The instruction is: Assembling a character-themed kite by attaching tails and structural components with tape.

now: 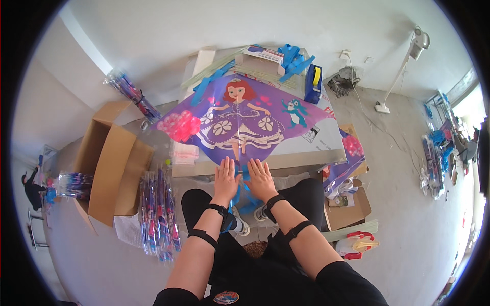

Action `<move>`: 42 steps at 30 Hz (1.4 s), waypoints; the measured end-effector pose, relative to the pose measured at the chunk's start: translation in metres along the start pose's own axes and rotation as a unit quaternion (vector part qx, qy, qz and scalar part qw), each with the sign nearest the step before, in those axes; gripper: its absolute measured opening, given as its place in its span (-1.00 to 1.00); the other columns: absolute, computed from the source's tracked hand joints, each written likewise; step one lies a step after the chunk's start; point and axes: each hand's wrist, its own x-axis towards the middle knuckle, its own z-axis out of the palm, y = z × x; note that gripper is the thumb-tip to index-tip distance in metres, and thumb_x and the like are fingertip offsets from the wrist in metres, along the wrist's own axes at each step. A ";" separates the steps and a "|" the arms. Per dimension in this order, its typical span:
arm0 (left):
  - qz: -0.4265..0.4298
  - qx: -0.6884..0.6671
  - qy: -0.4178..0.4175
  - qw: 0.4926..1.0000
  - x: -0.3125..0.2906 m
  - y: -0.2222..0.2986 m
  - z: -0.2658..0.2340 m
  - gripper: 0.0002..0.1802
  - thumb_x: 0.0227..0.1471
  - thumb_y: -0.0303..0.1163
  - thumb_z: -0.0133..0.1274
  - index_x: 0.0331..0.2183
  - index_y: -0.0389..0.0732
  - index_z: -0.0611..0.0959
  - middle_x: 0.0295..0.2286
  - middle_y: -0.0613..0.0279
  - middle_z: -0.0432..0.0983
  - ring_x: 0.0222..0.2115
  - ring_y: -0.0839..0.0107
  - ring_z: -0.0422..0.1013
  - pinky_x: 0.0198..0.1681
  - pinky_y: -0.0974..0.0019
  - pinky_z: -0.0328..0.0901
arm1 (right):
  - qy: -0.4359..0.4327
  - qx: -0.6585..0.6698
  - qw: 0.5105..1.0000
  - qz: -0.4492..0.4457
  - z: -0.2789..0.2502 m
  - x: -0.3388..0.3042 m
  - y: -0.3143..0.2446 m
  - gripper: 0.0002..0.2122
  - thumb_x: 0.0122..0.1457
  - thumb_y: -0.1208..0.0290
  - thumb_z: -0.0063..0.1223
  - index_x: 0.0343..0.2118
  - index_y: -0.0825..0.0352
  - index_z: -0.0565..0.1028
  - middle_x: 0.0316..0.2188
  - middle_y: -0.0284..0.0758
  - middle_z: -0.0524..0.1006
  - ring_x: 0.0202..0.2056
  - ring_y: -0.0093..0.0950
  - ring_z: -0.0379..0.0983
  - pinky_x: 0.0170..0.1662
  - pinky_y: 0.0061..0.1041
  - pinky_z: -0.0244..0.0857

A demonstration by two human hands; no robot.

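Note:
A purple kite [224, 135] printed with a red-haired princess, pink balloons and a blue animal lies spread over a table [306, 148]. At its lower tip, my left hand [226, 181] rests flat with fingers stretched forward. My right hand [259, 181] lies beside it, palm down, fingers straight, on the other side of the tip. Both touch the kite's bottom edge and grip nothing visible. Blue ribbon [246, 199] hangs down between my wrists toward my feet. Whether it joins the kite is hidden by my hands.
Along the table's far edge are thin pale sticks [219, 68], a small carton [264, 53], blue strips [296, 61] and a blue tape dispenser [314, 84]. A cardboard box [113, 168] and packaged bundles [159, 217] stand left. An open carton [352, 209] sits right. Another person [33, 187] is far left.

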 end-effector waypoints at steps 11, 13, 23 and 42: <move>-0.018 0.010 0.035 0.999 0.057 -0.034 0.016 -0.34 0.16 -0.09 -0.16 0.19 -0.22 0.19 0.22 0.06 0.00 0.23 0.12 -0.03 0.24 -0.04 -0.12 | -0.044 -0.013 0.999 -0.002 -0.004 0.005 -0.006 -0.31 0.08 0.12 0.05 0.22 0.34 0.12 0.25 -0.25 0.12 0.28 -0.31 -0.04 0.29 -0.10 -0.23; -0.027 0.004 0.054 0.998 0.068 -0.038 0.017 -0.37 0.15 -0.09 -0.16 0.18 -0.20 0.24 0.22 0.12 0.02 0.22 0.15 -0.02 0.24 -0.03 -0.12 | -0.044 0.004 0.999 0.005 -0.005 0.004 -0.003 -0.32 0.09 0.13 0.05 0.22 0.35 0.12 0.25 -0.25 0.12 0.29 -0.30 -0.05 0.29 -0.09 -0.24; -0.051 0.029 0.007 0.998 0.067 -0.041 0.000 -0.38 0.15 -0.05 -0.17 0.18 -0.11 0.25 0.20 0.15 0.08 0.23 0.21 -0.02 0.26 -0.02 -0.18 | 0.068 0.193 0.967 0.152 -0.046 0.129 0.105 -0.53 0.08 0.32 0.07 0.04 0.39 0.33 0.04 -0.05 0.36 0.10 -0.14 0.25 0.15 -0.27 0.14; -0.068 -0.020 0.007 0.997 0.072 -0.040 -0.007 -0.40 0.06 -0.08 -0.04 0.09 -0.13 0.38 0.15 0.15 0.16 0.19 0.23 0.06 0.20 -0.07 -0.06 | 0.134 0.063 0.987 0.067 -0.020 0.303 0.168 -0.60 0.14 0.35 0.01 0.03 0.37 0.35 0.10 0.00 0.27 0.16 -0.09 0.14 0.18 -0.24 0.08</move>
